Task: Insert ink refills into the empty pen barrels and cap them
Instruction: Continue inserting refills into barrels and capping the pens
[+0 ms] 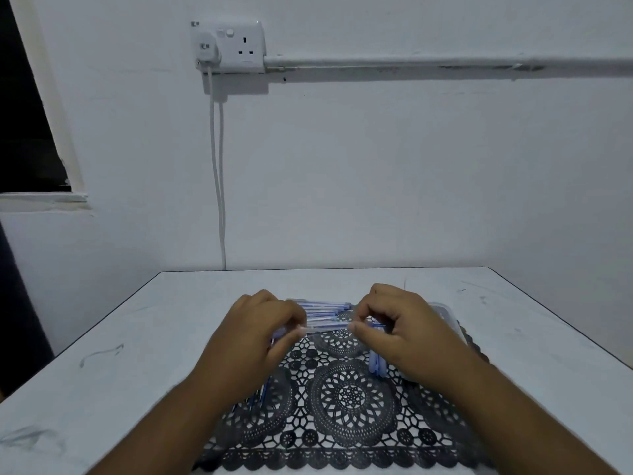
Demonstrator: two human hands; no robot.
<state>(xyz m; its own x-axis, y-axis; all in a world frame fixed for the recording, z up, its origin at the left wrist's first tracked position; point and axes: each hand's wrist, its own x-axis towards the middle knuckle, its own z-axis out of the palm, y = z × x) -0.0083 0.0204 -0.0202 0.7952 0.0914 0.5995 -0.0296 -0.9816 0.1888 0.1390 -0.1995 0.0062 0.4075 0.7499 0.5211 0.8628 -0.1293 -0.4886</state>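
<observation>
A clear pen barrel [327, 326] with blue ink inside lies level between my two hands, above a black lace mat [349, 399]. My left hand [253, 334] pinches its left end and my right hand [397, 327] pinches its right end, where a blue tip [376, 326] shows. Behind them, several clear and blue pens [325, 308] lie side by side on the mat. Blue caps [376, 365] sit under my right hand. Thin blue refills [260, 395] lie below my left wrist, partly hidden.
A clear plastic container [448, 317] stands on the right, mostly behind my right hand. The white table [137, 337] ends at a white wall. A wall socket [227, 46] with a hanging white cable [219, 166] is above the table's far left.
</observation>
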